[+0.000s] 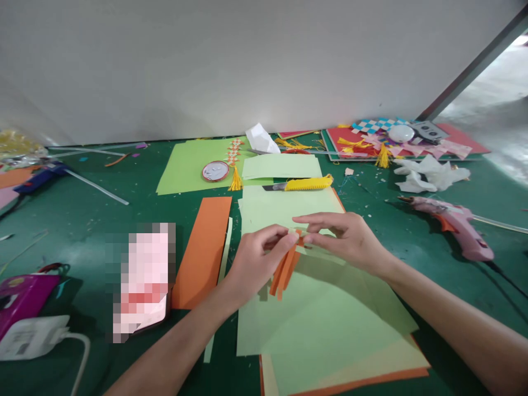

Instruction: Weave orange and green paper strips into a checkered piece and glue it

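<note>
Both my hands meet above a stack of light green paper sheets [322, 324] on the green table [82, 220]. My left hand [258, 258] pinches a bundle of orange and pale green paper strips [284, 272] that hang down from its fingers. My right hand [346, 239] pinches the top of the same strips, thumb and forefinger together, the other fingers stretched out.
A yellow utility knife [303, 184] lies just beyond my hands. An orange sheet [204, 250] and a phone [142, 280] lie to the left. A pink glue gun [457, 223] is at the right, a blue one [39, 176] far left. Woven paper crafts [396, 140] line the back wall.
</note>
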`<move>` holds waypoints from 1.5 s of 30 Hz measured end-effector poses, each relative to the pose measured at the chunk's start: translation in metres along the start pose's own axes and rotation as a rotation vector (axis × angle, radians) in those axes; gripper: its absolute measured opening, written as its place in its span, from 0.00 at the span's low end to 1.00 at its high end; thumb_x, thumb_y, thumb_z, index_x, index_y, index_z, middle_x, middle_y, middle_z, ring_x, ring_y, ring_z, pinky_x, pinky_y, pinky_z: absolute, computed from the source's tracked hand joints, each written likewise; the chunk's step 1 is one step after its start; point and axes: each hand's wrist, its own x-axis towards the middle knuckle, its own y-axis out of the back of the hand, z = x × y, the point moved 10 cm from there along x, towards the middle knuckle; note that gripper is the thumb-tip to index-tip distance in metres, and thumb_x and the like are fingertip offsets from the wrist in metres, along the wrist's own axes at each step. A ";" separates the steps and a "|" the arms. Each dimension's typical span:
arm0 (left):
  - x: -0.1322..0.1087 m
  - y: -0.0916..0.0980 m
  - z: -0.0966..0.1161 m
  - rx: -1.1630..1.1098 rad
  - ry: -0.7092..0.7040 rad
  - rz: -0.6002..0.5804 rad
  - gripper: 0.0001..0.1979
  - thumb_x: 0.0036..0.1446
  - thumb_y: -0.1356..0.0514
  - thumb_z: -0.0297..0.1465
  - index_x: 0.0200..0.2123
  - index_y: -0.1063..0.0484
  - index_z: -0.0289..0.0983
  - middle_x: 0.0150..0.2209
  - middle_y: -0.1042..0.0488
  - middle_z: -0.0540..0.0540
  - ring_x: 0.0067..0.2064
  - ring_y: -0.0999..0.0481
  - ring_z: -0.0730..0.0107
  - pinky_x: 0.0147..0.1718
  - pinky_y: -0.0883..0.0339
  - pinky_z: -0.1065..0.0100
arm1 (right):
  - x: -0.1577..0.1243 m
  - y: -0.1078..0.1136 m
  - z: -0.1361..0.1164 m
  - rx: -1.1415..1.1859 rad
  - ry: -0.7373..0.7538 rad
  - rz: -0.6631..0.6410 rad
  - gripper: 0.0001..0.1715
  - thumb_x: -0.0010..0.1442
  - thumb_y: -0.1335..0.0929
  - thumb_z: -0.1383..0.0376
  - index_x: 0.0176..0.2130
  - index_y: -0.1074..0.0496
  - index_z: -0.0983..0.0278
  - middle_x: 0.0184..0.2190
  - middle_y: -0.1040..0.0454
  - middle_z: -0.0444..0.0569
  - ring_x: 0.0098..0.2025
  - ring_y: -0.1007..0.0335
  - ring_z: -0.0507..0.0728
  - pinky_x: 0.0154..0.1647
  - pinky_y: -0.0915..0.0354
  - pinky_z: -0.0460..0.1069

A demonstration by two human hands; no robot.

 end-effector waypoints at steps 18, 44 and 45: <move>-0.006 0.016 0.017 0.037 -0.186 0.160 0.06 0.59 0.38 0.35 0.36 0.25 0.40 0.33 0.22 0.51 0.35 0.22 0.73 0.36 0.29 0.75 | 0.000 0.001 -0.006 -0.032 0.023 -0.027 0.17 0.58 0.30 0.61 0.47 0.24 0.62 0.28 0.20 0.46 0.30 0.24 0.52 0.34 0.30 0.45; -0.006 0.004 0.027 0.106 -0.264 0.040 0.05 0.60 0.40 0.31 0.38 0.25 0.39 0.34 0.21 0.50 0.33 0.23 0.74 0.34 0.30 0.74 | -0.002 -0.006 -0.005 -0.046 0.060 -0.108 0.24 0.59 0.31 0.59 0.54 0.30 0.59 0.27 0.24 0.43 0.29 0.27 0.51 0.35 0.31 0.46; -0.006 0.004 0.028 0.112 -0.271 0.042 0.05 0.60 0.40 0.31 0.38 0.25 0.39 0.34 0.21 0.50 0.34 0.24 0.74 0.35 0.30 0.74 | -0.002 -0.006 -0.006 -0.057 0.065 -0.105 0.24 0.59 0.31 0.59 0.54 0.30 0.59 0.27 0.23 0.43 0.29 0.26 0.51 0.36 0.31 0.46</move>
